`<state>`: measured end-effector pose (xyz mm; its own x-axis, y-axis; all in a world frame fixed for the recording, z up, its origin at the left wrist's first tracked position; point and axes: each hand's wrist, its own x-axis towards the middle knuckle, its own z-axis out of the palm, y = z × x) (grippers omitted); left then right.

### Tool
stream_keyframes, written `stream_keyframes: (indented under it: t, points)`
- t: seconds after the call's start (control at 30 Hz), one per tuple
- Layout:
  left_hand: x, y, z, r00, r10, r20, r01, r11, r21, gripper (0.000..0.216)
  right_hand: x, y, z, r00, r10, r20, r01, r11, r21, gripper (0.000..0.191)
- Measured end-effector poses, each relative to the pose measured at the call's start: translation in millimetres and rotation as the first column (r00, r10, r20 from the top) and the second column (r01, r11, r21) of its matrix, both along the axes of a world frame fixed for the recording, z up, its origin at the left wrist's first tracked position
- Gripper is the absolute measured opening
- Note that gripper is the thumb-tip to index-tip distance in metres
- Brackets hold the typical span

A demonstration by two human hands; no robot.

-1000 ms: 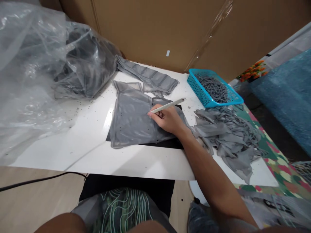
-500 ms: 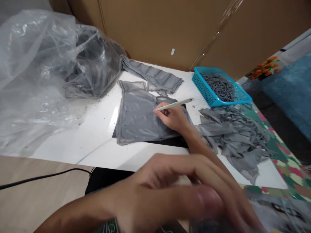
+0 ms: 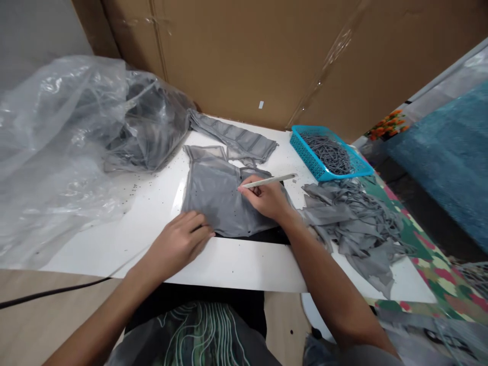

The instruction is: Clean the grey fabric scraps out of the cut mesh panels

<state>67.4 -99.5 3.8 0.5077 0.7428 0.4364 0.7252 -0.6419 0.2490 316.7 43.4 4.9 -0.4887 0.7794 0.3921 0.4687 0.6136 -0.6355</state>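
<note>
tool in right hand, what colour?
Off-white; the slim tool in the right hand shows best in the head view.

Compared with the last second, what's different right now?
The left hand, first out of view, then close to the camera, has come down onto the near left corner of the grey fabric piece. Unchanged: the right hand holds the white stick over the fabric; blue basket and grey scraps in place.

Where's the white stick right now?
In the head view, just right of centre: the white stick is in the right hand, over the grey cloth, its free end pointing right toward the blue basket.
</note>
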Motion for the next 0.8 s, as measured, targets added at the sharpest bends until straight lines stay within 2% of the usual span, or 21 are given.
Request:
stream_keyframes:
  t: [0.07,0.2,0.27,0.33,0.43,0.47,0.5,0.53,0.6,0.63,0.7,0.8]
  points:
    - [12.5,-8.2,2.5,0.999,-0.015,0.030,0.014,0.999,0.030,0.029,-1.6,-2.5,3.0,0.999,0.011,-0.035,-0.014,0.997,-0.070,0.020]
    - [32.7,-39.5,9.3,0.993,-0.092,0.073,0.094,0.995,-0.023,0.030,-10.0,-14.2,18.7,0.992,0.092,-0.082,-0.110,0.957,-0.267,0.023]
    - [35.1,-54.4,17.0,0.989,-0.118,0.092,0.128,0.985,-0.112,0.032,-20.4,-21.3,28.9,0.984,0.155,-0.086,-0.175,0.928,-0.330,0.023]
    - [30.9,-61.9,27.1,0.980,-0.147,0.134,0.178,0.950,-0.256,0.031,-34.8,-25.6,37.8,0.973,0.222,-0.056,-0.228,0.910,-0.346,0.020]
    - [12.6,-54.5,37.5,0.960,-0.154,0.236,0.237,0.892,-0.384,0.026,-59.1,-24.2,42.9,0.948,0.317,-0.028,-0.308,0.890,-0.336,0.017]
    - [4.2,-47.8,37.2,0.960,-0.108,0.260,0.204,0.903,-0.379,0.026,-66.5,-22.6,41.3,0.938,0.344,-0.035,-0.335,0.880,-0.336,0.017]
    - [-4.5,-39.7,34.5,0.964,-0.027,0.264,0.121,0.929,-0.349,0.026,-73.0,-21.0,38.0,0.929,0.367,-0.049,-0.361,0.868,-0.340,0.017]
    - [-13.0,-31.1,29.5,0.965,0.095,0.246,-0.014,0.951,-0.310,0.027,-78.4,-20.0,33.1,0.921,0.383,-0.067,-0.381,0.857,-0.348,0.017]
    - [-27.0,-15.2,14.9,0.930,0.328,0.165,-0.284,0.928,-0.242,0.035,-85.3,-20.7,20.8,0.914,0.394,-0.099,-0.401,0.839,-0.368,0.015]
    - [-31.6,-8.9,6.9,0.915,0.386,0.114,-0.355,0.908,-0.222,0.047,-86.9,-22.3,14.3,0.915,0.388,-0.113,-0.401,0.837,-0.372,0.014]
    - [-35.0,-1.0,-7.1,0.916,0.402,-0.021,-0.397,0.895,-0.205,0.069,-87.7,-27.0,3.3,0.917,0.376,-0.134,-0.398,0.840,-0.370,0.011]
    - [-29.7,0.8,-17.7,0.906,0.379,-0.190,-0.413,0.889,-0.196,0.074,-86.9,-33.0,-5.6,0.904,0.394,-0.166,-0.427,0.842,-0.330,0.009]
